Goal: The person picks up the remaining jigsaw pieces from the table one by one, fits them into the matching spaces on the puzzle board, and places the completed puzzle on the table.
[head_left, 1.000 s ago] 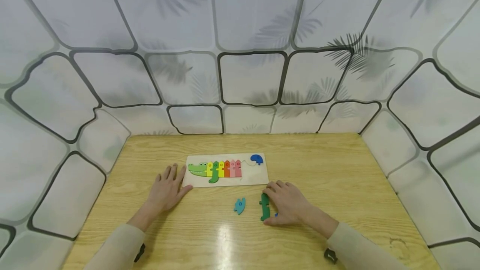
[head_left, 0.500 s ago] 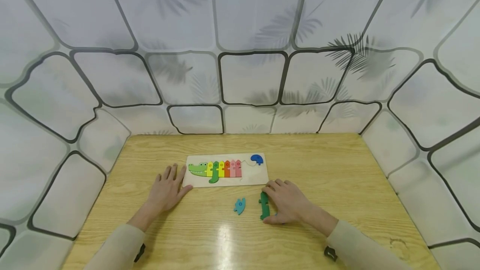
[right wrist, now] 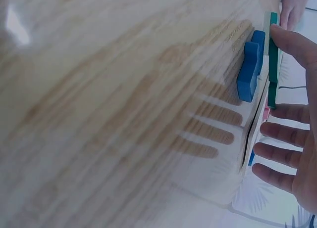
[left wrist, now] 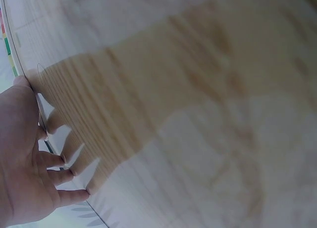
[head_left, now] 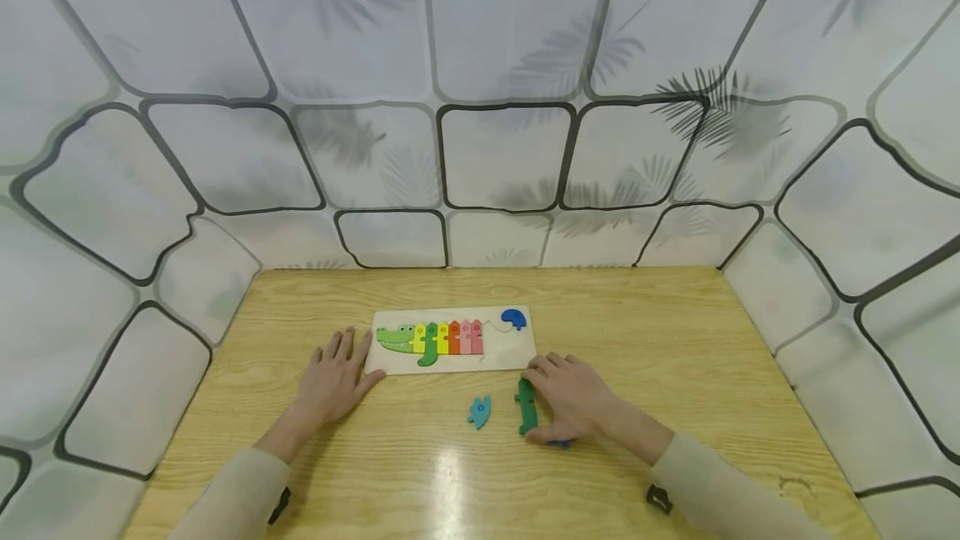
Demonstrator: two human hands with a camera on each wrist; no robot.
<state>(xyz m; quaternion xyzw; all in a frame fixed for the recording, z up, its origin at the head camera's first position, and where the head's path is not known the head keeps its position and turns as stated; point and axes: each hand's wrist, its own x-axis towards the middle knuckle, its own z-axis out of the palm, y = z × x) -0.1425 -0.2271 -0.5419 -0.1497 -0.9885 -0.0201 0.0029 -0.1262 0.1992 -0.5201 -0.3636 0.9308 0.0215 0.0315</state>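
My left hand (head_left: 332,382) lies with fingers spread at the left end of a wooden puzzle board (head_left: 510,357), touching its edge. In the board sit a green crocodile head, several coloured body pieces (head_left: 448,337) and a blue piece (head_left: 513,319) at the upper right. My right hand (head_left: 573,398) pinches a long green puzzle piece (head_left: 527,407) between thumb and index finger, just below the board's right corner. The right wrist view shows this green piece (right wrist: 273,60) at thumb and fingertip. A dark blue puzzle piece (right wrist: 249,67) lies on the table, partly hidden under my right hand in the head view.
A light blue puzzle piece (head_left: 479,412) lies on the wooden table (head_left: 405,473) left of the green one. Patterned cloth walls (head_left: 495,157) enclose the table at the back and both sides.
My right hand has moved slightly forward, toward the board, carrying the green puzzle piece with it. More of the dark blue piece shows beneath the hand. The left hand stays put.
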